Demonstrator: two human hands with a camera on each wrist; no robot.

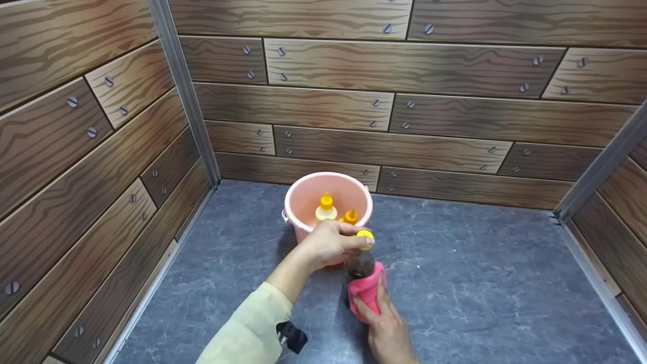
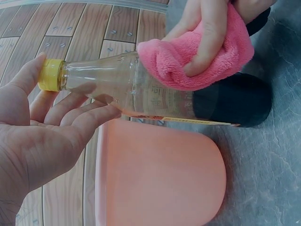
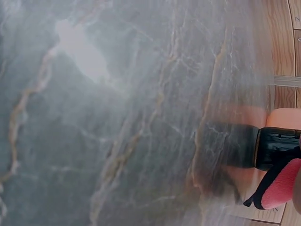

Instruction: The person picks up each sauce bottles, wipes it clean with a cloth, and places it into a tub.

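A clear glass bottle [image 1: 360,264] with a yellow cap [image 2: 51,74] stands on the table, dark liquid filling its lower part. My left hand [image 1: 327,245] pinches the cap between thumb and fingers, and its other fingers extend along the bottle's neck in the left wrist view. With my right hand [image 1: 390,331] I hold a pink cloth [image 2: 207,56] against the side of the bottle. In the right wrist view only the dark bottle base [image 3: 277,143] and part of the cloth [image 3: 281,188] show at the right edge.
Just behind the bottle stands a pink bucket [image 1: 298,202]. Inside it are a cream bottle with a yellow nozzle cap [image 1: 326,203] and an orange nozzle cap [image 1: 351,217]. Wood-patterned panels [image 1: 323,106] enclose the grey marbled table [image 1: 495,273] at the back and sides.
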